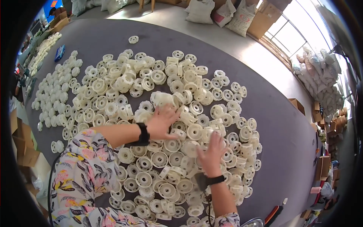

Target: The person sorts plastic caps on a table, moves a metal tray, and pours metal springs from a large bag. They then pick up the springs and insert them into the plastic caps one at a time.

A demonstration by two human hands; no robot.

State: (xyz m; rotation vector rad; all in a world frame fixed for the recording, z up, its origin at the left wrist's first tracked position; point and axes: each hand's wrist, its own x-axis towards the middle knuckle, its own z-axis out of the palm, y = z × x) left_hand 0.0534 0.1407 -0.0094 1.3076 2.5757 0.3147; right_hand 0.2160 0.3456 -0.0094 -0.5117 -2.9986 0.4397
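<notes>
While cream wheels (99,87) lie heaped at centre of surface (287,143) | left hand (163,122), right hand (212,154) over same centre, each grip spread apart | step: apparently spreading them | next: likely needs light, flat sweeps

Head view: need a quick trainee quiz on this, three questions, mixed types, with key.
1. Pick one. The left hand and right hand are over:
A) bare tabletop
B) a pile of cream wheel-shaped parts
C) a cardboard box
2. True or false: the blue packet lies between the two hands.
3. Short answer: what sits by itself on the grey table beyond the pile, toward the far edge?

Key:
1. B
2. False; the blue packet lies at the far left of the table.
3. One lone cream part.
</notes>
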